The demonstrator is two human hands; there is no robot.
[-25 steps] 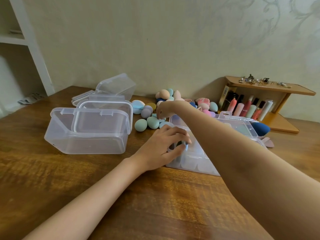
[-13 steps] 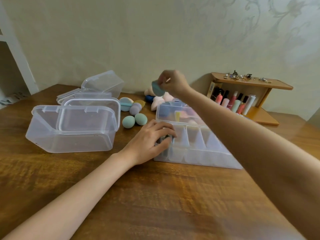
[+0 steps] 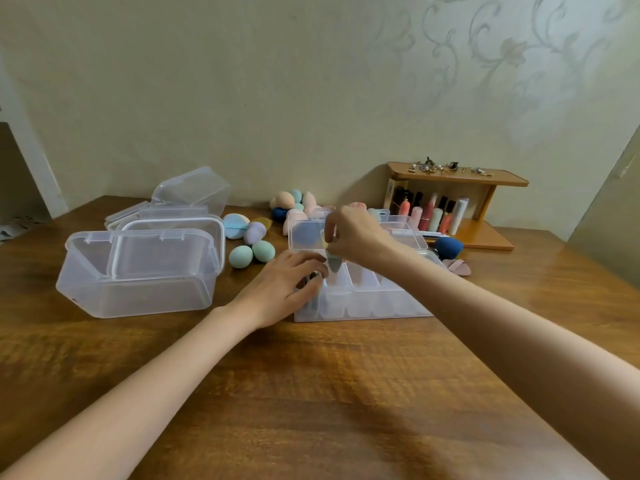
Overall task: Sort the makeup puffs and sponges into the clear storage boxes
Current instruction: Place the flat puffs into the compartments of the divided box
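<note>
Left hand [image 3: 289,289] grips the divided box [image 3: 363,299] to steady it, apparently, while right hand [image 3: 353,233] pinches a grey-blue sponge [image 3: 334,261] above a compartment.

You get soft, even light with glare on the table [image 3: 540,271] at right. Wide-angle edges bend; hands slightly blurred

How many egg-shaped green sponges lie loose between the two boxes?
2: one green sponge by the big clear box, another right beside it. The hands may hide others.
</note>
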